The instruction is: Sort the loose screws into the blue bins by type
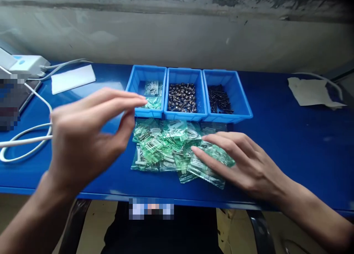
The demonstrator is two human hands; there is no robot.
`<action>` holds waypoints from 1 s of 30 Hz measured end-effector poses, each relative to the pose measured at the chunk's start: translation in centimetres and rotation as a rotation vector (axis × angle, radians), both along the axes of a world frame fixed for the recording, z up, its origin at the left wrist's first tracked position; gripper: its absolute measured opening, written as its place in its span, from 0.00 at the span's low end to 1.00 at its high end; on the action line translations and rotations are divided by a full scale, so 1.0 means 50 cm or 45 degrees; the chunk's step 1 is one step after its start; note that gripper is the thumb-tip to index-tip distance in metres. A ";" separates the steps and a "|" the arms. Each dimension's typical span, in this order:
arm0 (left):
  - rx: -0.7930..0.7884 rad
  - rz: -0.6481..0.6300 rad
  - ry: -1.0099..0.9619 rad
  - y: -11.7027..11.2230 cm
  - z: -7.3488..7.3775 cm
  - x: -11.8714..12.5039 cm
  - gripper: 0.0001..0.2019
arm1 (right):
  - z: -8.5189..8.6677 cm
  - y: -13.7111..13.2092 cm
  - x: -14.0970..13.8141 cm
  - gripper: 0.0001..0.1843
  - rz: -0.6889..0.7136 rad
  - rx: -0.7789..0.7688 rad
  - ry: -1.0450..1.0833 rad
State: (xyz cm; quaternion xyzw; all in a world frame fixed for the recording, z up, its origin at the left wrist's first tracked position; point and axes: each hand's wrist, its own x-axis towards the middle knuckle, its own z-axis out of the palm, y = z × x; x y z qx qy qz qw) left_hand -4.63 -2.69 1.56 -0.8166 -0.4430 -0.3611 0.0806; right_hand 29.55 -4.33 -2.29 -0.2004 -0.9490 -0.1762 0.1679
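Observation:
My left hand (91, 132) is raised over the left part of the desk, its thumb and straight fingers drawn together in a pinch beside the left bin. Whatever may be between those fingertips is hidden. Over the pile of green clear plastic packets (155, 145), my right hand (240, 158) has its thumb and curled fingers on a green packet (206, 169) at the pile's right front. White plugs and small metal parts show through the packets. The left blue bin (134, 79) contains several similar packets, just beyond my left fingertips.
The middle blue bin (185, 115) holds shiny metal screws, and the right blue bin (243, 99) has dark screws. White paper (73, 79) and a power strip with cables (33, 66) lie at the left. A torn paper (312, 91) rests at the right.

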 end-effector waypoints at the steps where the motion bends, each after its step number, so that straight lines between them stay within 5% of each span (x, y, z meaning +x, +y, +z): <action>1: 0.011 -0.011 0.106 0.030 0.013 -0.004 0.12 | 0.005 0.001 0.001 0.27 0.040 0.097 -0.020; 3: -0.005 -0.105 0.323 0.093 0.032 -0.010 0.10 | 0.018 0.009 0.000 0.24 0.078 0.265 -0.058; 5: -0.083 -0.021 0.475 0.151 0.041 -0.012 0.11 | 0.030 0.020 -0.003 0.23 0.073 0.348 -0.078; 8: -0.416 -0.090 0.797 0.220 0.043 -0.001 0.33 | 0.034 0.032 -0.010 0.24 0.009 0.376 -0.098; 12: -0.702 -0.075 0.927 0.273 0.037 0.024 0.38 | 0.020 0.022 -0.011 0.27 -0.121 0.227 -0.153; 15: -0.750 -0.040 0.934 0.296 0.025 0.026 0.35 | 0.014 0.003 -0.008 0.40 -0.184 0.084 -0.197; 17: -0.665 -0.057 0.889 0.306 0.013 0.017 0.34 | 0.014 -0.009 -0.006 0.42 -0.190 0.075 -0.178; 21: -0.472 -0.188 0.755 0.306 -0.007 0.014 0.27 | 0.019 -0.023 0.000 0.32 -0.082 0.102 -0.035; 24: -0.612 0.038 0.770 0.290 -0.009 0.038 0.12 | 0.020 -0.023 0.006 0.25 -0.013 0.088 0.023; 26: -0.645 0.133 0.789 0.273 0.004 0.052 0.07 | 0.020 -0.020 0.008 0.21 0.011 0.103 0.057; 30: -0.438 0.180 0.635 0.214 0.068 0.039 0.18 | 0.023 -0.019 0.007 0.19 -0.037 0.156 0.213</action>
